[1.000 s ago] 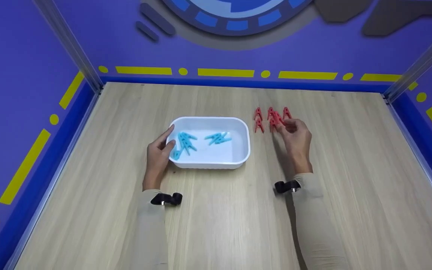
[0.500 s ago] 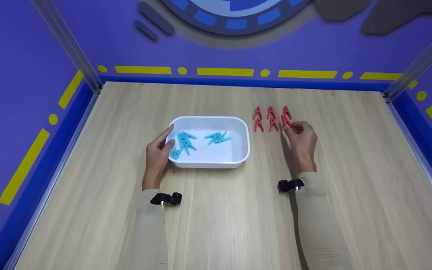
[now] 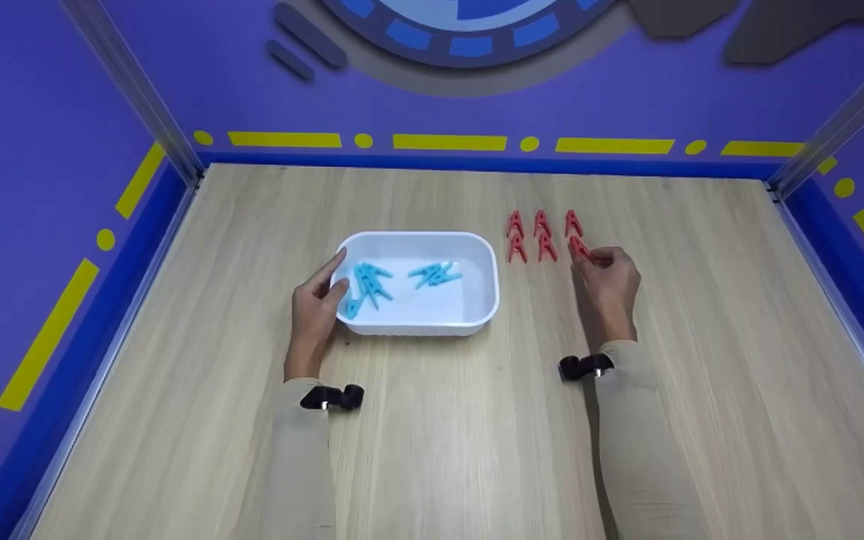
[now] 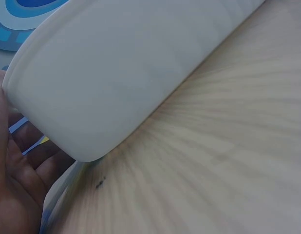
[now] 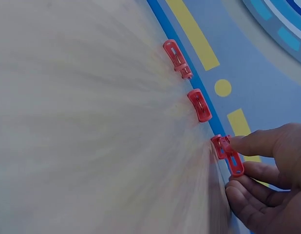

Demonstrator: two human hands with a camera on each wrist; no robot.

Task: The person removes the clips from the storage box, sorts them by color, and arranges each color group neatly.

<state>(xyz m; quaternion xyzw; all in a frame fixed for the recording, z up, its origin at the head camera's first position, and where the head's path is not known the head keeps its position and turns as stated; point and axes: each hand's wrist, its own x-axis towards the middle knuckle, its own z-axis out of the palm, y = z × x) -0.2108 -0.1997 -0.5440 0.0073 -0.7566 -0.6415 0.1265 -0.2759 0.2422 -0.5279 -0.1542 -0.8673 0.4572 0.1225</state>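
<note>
A red clothespin (image 3: 579, 248) sits pinched in the grip of the right hand (image 3: 612, 285): in the right wrist view the thumb lies on top of the pin (image 5: 228, 154) and the curled fingers (image 5: 248, 200) close in beneath it. It is low over the wooden surface (image 3: 439, 420), at the near right corner of a small block of red clothespins (image 3: 541, 235); whether it touches the wood cannot be told. Just to the left of that grip lie two more red pins in the same near row, and beyond them, farther from the person, a second row of three, all pointing away and lying just beside one another without touching. The wrist view shows two of these neighbours lined up beyond the held one.

Well to the left of the right hand stands a white plastic tray (image 3: 477, 315). The left hand (image 3: 316, 311) holds its left end, thumb up against the rim and fingers around the near corner; in the left wrist view the palm (image 4: 9, 185) lies against the tray's rounded outer wall (image 4: 121, 73). Inside the tray are blue clothespins (image 3: 368, 285), a loose cluster nearest the left hand's grip and another small group (image 3: 434, 275) toward the middle.

Both forearms wear beige sleeves (image 3: 627, 450) with black wrist mounts (image 3: 586, 367). Purple walls with yellow dashes (image 3: 447, 142) enclose the surface.
</note>
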